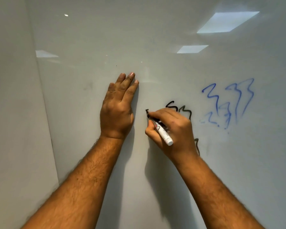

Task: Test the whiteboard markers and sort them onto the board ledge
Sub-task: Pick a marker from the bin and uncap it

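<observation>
Fingers [151, 115] of right hand [173, 129] pinch marker [163, 133]; label unreadable.

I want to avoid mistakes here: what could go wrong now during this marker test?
The right hand lies over fresh black scribbles and may smear them. The left hand, flat on the whiteboard, could leave smudges. New black lines may run into the blue scribbles, confusing results.
</observation>
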Action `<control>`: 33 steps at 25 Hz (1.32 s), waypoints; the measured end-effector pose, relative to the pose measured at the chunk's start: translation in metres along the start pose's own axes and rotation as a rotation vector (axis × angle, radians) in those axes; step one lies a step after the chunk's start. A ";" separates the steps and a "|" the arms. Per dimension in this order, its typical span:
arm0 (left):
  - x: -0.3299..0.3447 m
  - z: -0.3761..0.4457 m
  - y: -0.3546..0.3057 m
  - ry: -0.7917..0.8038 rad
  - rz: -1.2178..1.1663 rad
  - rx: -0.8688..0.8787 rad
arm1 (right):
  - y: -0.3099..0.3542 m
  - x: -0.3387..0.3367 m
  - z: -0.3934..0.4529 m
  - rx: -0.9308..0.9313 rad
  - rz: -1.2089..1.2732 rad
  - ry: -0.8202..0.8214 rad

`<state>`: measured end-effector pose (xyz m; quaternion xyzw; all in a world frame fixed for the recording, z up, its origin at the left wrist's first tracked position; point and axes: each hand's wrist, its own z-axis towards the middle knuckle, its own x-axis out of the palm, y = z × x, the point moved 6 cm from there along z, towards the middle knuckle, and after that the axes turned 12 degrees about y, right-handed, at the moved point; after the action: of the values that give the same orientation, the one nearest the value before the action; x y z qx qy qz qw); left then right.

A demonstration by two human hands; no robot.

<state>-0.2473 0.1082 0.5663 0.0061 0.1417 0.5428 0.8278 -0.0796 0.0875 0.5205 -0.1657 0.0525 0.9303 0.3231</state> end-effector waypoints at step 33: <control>0.020 -0.053 -0.017 0.125 0.145 -0.143 | -0.015 0.004 -0.091 0.087 -0.087 0.063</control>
<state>-0.2373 0.1116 0.5085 -0.0764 0.1534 0.6093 0.7742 -0.0485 0.0828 0.4341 -0.1826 0.0960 0.9065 0.3685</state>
